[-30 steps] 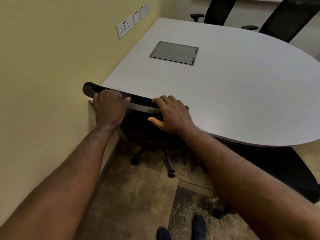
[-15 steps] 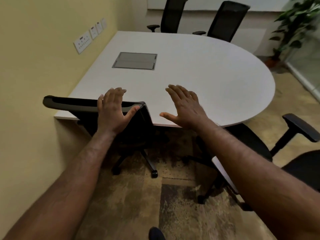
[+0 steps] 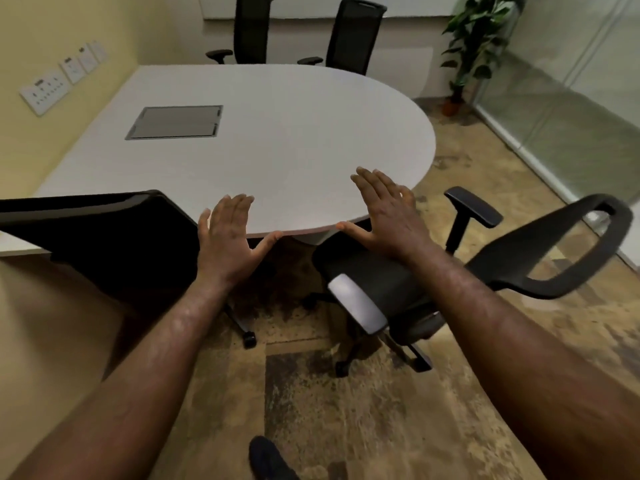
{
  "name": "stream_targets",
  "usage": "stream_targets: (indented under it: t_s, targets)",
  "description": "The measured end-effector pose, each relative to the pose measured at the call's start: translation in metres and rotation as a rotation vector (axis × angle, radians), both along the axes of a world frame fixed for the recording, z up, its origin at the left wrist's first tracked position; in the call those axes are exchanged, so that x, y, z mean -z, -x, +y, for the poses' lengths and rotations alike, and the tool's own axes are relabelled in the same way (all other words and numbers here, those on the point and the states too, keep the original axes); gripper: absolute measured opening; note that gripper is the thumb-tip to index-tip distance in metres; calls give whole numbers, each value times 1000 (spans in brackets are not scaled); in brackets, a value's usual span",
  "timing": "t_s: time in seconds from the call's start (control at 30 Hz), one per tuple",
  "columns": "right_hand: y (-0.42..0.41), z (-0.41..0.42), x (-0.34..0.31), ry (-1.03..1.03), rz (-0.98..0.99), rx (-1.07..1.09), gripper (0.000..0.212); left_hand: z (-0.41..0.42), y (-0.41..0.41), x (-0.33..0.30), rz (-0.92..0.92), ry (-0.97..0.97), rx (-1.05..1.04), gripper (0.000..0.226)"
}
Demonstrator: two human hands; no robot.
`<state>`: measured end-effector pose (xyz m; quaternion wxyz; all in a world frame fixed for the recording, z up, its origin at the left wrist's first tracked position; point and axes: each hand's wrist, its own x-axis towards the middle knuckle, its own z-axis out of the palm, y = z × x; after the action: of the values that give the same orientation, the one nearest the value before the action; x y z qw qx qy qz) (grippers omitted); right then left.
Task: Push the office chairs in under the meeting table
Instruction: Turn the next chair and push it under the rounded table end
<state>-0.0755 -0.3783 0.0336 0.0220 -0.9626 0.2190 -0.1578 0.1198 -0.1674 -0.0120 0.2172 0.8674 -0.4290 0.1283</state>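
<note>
A white meeting table [image 3: 277,140] with a rounded right end fills the middle. At its near left side a black office chair [image 3: 104,237] stands pushed in against the edge. To the right, a second black chair [image 3: 381,289] stands turned sideways and away from the table, its curved backrest [image 3: 554,258] toward the right. My left hand [image 3: 228,240] hovers in the air with straight fingers, just right of the first chair's back and touching nothing. My right hand [image 3: 384,213] is spread flat above the second chair's seat, near the table edge.
Two more black chairs [image 3: 249,29] [image 3: 353,36] stand at the table's far side. A grey cable hatch [image 3: 175,121] sits in the tabletop. A yellow wall with sockets [image 3: 45,91] runs along the left. A potted plant [image 3: 471,46] and a glass partition [image 3: 571,116] stand at the right.
Both hands have let go of the left chair's back and moved right. The view has swung right, bringing the second, turned-out chair into sight.
</note>
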Motion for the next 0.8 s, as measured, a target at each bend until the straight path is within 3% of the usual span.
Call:
stream_targets:
  t_s: [0.27,0.8]
  targets:
    - [93,-54,3,-55,-21,129,83,-68,75,22,38,-32,99,82]
    - [150,-178,-6,-33,-27,365,80,-247,99,14,73,-34,332,79]
